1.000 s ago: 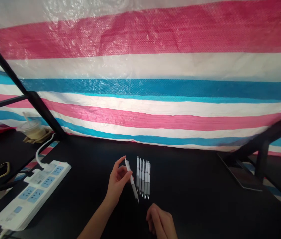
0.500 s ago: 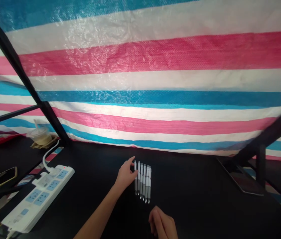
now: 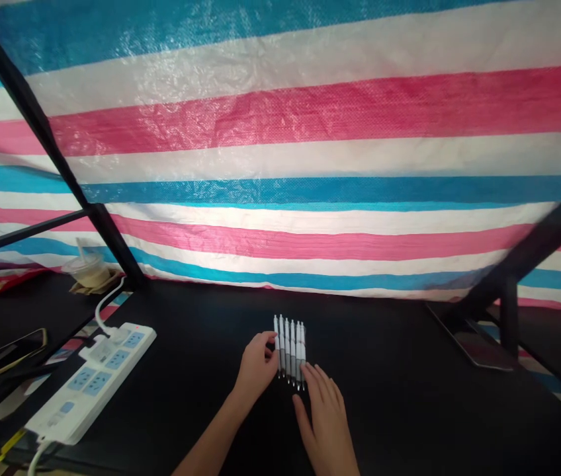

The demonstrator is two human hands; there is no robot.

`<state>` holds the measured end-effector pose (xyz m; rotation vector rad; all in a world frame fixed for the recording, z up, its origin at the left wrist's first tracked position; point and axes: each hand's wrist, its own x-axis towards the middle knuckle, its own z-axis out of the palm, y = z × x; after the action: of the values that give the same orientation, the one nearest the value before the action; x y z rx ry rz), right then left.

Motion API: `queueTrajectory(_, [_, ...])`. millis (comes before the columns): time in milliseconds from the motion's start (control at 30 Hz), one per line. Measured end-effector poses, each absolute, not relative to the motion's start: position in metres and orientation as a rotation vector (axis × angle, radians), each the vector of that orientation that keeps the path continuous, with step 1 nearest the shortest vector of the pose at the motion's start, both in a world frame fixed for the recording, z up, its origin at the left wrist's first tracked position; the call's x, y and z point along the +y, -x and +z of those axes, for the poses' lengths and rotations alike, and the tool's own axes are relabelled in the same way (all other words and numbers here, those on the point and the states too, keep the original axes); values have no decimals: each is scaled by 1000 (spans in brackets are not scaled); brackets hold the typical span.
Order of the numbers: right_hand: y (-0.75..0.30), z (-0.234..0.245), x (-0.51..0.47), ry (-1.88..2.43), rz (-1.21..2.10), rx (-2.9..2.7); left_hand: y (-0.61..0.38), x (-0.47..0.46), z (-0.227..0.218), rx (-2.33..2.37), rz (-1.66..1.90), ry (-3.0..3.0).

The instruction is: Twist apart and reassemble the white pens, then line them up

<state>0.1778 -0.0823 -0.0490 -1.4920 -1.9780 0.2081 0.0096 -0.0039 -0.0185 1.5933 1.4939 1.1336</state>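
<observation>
Several white pens point(image 3: 290, 347) lie side by side in a neat row on the black table point(image 3: 389, 390). My left hand point(image 3: 257, 369) rests against the left side of the row, fingers curled with the fingertips touching the outermost pen. At the row's near end my right hand point(image 3: 324, 413) lies flat, its fingers stretched out and the fingertips reaching the pen tips. Neither hand lifts a pen.
A white power strip point(image 3: 92, 380) with a plugged cable lies at the left. A phone point(image 3: 10, 349) and a plastic cup point(image 3: 86, 270) sit further left. Black frame bars point(image 3: 513, 254) stand at both sides. A striped tarp point(image 3: 310, 152) hangs behind the table.
My left hand set the pen it held into the row's left side. My right hand moved forward from the near edge to the pen tips and flattened.
</observation>
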Motion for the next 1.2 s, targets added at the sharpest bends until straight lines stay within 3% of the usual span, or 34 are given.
queueTrajectory(433, [-232,-39,-92,1535,303,-2046,-34,-38,-9,1283,1048,-1683])
queueTrajectory(700, [-235,-38,-69,1416,308,-2185,-26,-41,-16,1138,863,-2097])
queueTrajectory(1200, [-246,-49,-70,1328,57,-2215,-38,-50,-13,1185,868,-2329])
